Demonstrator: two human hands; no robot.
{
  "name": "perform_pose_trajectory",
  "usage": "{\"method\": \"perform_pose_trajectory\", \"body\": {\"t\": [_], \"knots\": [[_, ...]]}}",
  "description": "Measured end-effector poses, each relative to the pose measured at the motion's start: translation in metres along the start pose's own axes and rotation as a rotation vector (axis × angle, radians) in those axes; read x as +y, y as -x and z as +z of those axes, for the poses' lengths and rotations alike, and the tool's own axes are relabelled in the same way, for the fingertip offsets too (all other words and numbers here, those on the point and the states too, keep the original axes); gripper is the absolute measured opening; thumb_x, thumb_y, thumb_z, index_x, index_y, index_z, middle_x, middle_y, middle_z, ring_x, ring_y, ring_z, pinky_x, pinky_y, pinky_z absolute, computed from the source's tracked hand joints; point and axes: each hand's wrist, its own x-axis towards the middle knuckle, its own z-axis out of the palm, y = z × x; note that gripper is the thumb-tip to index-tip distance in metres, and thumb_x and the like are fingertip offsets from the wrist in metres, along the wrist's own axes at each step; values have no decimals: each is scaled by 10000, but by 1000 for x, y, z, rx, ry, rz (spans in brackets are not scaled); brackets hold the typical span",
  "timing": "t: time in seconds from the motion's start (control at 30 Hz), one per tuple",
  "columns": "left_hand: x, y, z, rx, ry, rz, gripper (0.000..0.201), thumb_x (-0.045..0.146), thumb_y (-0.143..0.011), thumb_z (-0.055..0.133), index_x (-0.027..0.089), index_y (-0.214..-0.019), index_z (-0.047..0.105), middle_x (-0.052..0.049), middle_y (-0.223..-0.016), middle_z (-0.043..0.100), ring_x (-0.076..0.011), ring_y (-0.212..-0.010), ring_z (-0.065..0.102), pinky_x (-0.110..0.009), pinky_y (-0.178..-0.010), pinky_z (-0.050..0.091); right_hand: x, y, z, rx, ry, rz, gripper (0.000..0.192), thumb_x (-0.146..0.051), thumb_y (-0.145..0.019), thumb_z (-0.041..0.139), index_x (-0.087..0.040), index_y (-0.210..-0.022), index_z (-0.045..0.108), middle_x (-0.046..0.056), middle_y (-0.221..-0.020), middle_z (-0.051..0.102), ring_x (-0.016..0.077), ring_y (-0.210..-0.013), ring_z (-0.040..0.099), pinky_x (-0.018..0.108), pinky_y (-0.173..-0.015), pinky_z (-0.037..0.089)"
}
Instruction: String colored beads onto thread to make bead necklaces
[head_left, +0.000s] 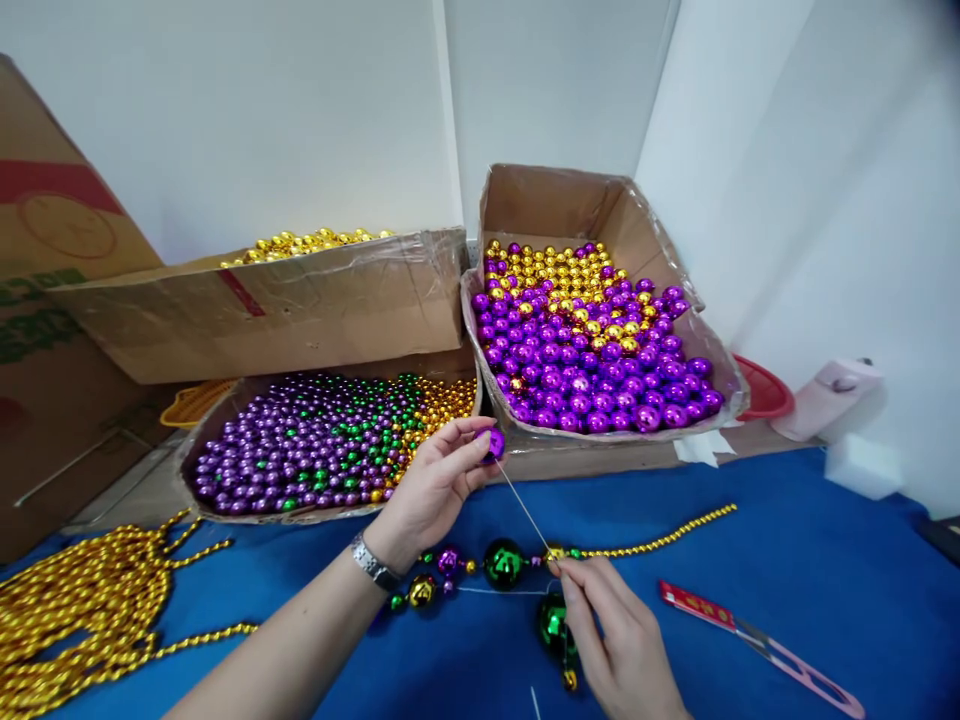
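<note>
My left hand (439, 485), a metal watch on its wrist, pinches a shiny purple bead (491, 445) in front of the boxes. A thin pale thread (523, 500) runs taut from this bead down to my right hand (619, 625). The fingers of my right hand are closed on its lower end. Behind and under my hands lies a bead strand with a large green bead (503, 563), a gold bead (422, 591) and smaller purple and green ones. Another large green bead (552, 622) is partly hidden by my right hand.
A low box of small purple, green and gold beads (300, 440) and a box of larger purple and gold beads (585, 370) stand behind. Gold bead strings (90, 610) lie left on the blue cloth (750, 550). Pink-handled snips (799, 665) lie at right.
</note>
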Motion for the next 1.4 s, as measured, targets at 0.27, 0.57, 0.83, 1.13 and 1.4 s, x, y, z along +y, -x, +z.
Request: {"method": "perform_pose_trajectory", "body": {"t": [0.27, 0.57, 0.83, 1.13, 1.4], "knots": [[-4, 4, -8, 14, -40, 33, 227, 205, -805, 640, 170, -1026, 600, -41, -940, 564, -147, -877, 554, -348, -829, 506, 0, 3, 2, -35, -12, 15, 223, -160, -931, 399, -209, -1083, 555, 56, -912, 599, 147, -835, 620, 215, -734, 509], [-10, 15, -7, 17, -259, 102, 284, 225, -784, 660, 183, -1053, 584, -32, -930, 595, -141, -849, 566, -304, -810, 489, 3, 2, 6, -41, 41, -25, 229, -155, -925, 400, -191, -1092, 553, 64, -891, 595, 154, -835, 622, 232, -756, 507], [-29, 32, -9, 60, -309, 110, 491, 219, -747, 690, 189, -1190, 481, -76, -1036, 587, -181, -956, 559, -320, -847, 474, 5, 4, 9, -119, 58, -24, 224, -199, -931, 409, -197, -1108, 545, 64, -888, 619, 147, -813, 643, 191, -682, 527], [12, 36, -51, -88, -799, 188, 382, 275, -817, 589, 210, -1190, 539, -107, -1118, 605, -218, -998, 577, -304, -790, 482, 5, -1, 13, -72, 98, -91, 197, -205, -926, 420, -195, -1066, 559, 74, -884, 640, 164, -786, 653, 212, -663, 533], [52, -18, -153, -167, -1653, 40, 98, 204, -706, 630, 220, -773, 700, -23, -753, 700, -175, -671, 609, -239, -635, 403, 13, 4, 15, -44, 157, -129, 186, -247, -928, 430, -200, -1060, 553, 85, -932, 656, 177, -833, 669, 192, -637, 545]]}}
